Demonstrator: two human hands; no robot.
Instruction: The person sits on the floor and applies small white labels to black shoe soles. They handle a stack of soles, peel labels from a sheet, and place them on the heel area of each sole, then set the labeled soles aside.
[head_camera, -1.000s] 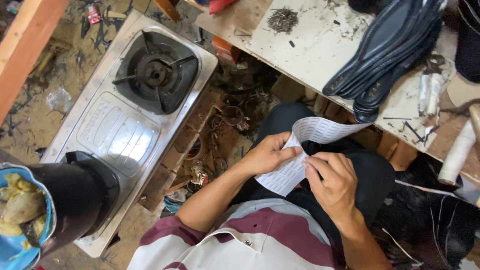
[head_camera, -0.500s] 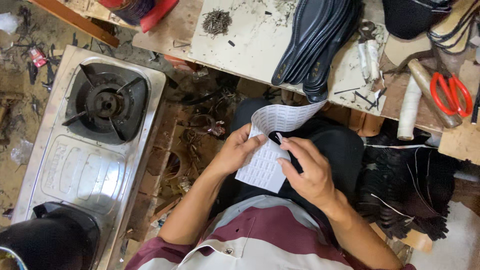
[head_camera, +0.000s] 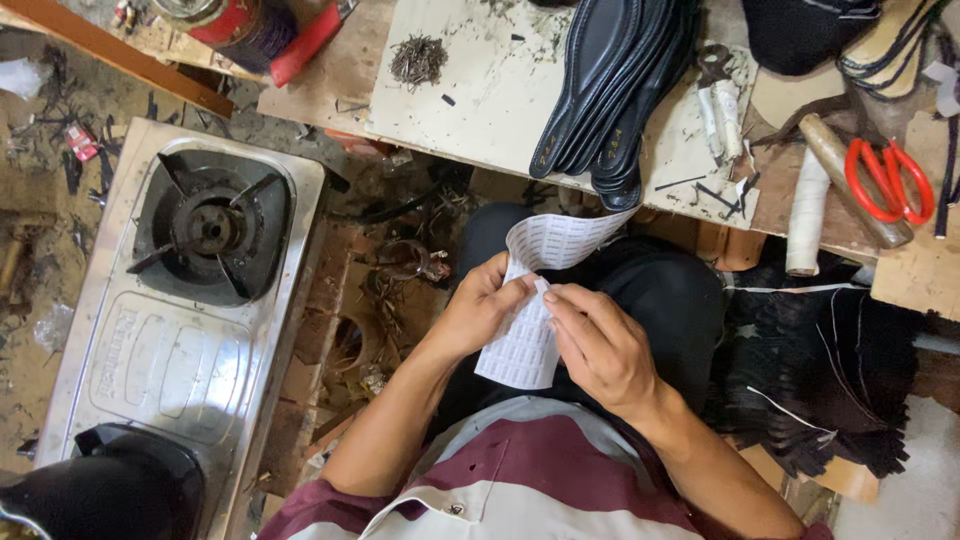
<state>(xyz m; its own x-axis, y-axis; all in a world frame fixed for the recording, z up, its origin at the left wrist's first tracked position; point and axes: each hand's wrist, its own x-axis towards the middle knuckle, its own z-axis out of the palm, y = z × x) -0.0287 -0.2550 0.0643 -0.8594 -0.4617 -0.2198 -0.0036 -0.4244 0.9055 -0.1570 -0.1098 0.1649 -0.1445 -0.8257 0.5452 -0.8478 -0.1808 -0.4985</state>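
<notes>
White label sheet (head_camera: 528, 330) pinched by left hand (head_camera: 478, 310) while right hand (head_camera: 598, 345) fingertips peel a sticker, which could tear if yanked

Both hands, left hand (head_camera: 478, 312) and right hand (head_camera: 598, 345), are pinching a white label sheet (head_camera: 535, 300) below the counter (head_camera: 480, 100) carrying black insoles (head_camera: 610, 90).

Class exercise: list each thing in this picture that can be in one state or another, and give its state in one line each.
Left hand: pinching the sheet's edge.
Right hand: fingertips on the sheet, thumb and finger together.
White label sheet: held up, curled at its top.
Gas burner: unlit, nothing on it.
Red-handled scissors: lying on the bench; blades hidden.
Black insoles: stacked, overhanging the bench edge.
White thread spool: lying on its side.
</notes>
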